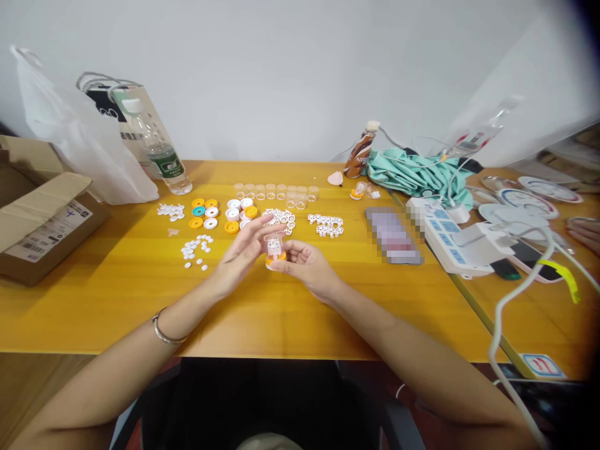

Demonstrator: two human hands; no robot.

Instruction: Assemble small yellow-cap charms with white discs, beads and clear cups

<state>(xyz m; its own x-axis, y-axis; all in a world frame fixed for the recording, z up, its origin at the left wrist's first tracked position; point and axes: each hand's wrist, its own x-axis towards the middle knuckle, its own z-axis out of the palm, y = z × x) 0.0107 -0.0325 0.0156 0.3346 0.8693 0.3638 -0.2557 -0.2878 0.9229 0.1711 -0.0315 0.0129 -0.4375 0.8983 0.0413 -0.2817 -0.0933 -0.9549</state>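
Just above the table, a small assembly (274, 247) has a clear dome-like top, white parts inside and an orange-and-white round base. My right hand (307, 265) is closed on its base, thumb in front and fingers curled at the side. My left hand (244, 253) lies at its left and upper side, fingers stretched out across the clear top. Whether those fingertips press on it, I cannot tell. Beyond the hands are white openwork pieces (280, 217), round caps in orange, white and teal (205, 213), and clear cups (270, 191) in a row.
White discs (190, 250) and small white parts (171, 212) lie left. Further left stand a water bottle (169, 169) and a cardboard box (51, 231). On the right are a blurred flat item (394, 234), a power strip (450, 240), cables, teal cloth (417, 172) and a brown bottle (360, 152).
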